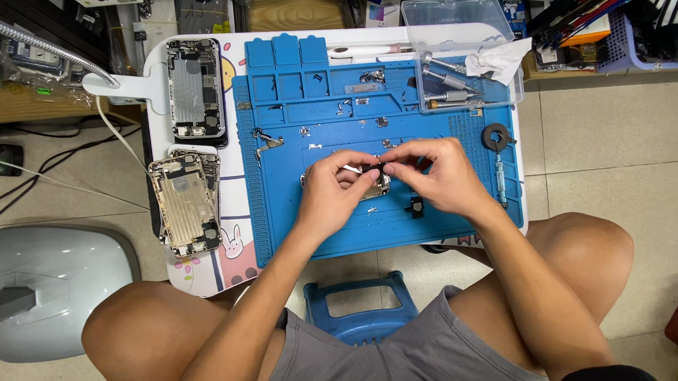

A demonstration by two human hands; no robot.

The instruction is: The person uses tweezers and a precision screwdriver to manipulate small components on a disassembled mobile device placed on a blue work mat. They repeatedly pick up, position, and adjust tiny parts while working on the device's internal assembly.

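Both hands meet over the middle of a blue repair mat. My left hand pinches metal tweezers, whose tips point right toward a small dark part. My right hand pinches that dark part from the other side. Under the hands lies a silvery phone component, mostly hidden. A small black part rests on the mat just below my right hand.
Two opened phone shells lie left of the mat, one upper, one lower. A clear plastic box with screwdrivers and a tissue sits at the back right. A tape ring, a blue stool and a lamp arm are nearby.
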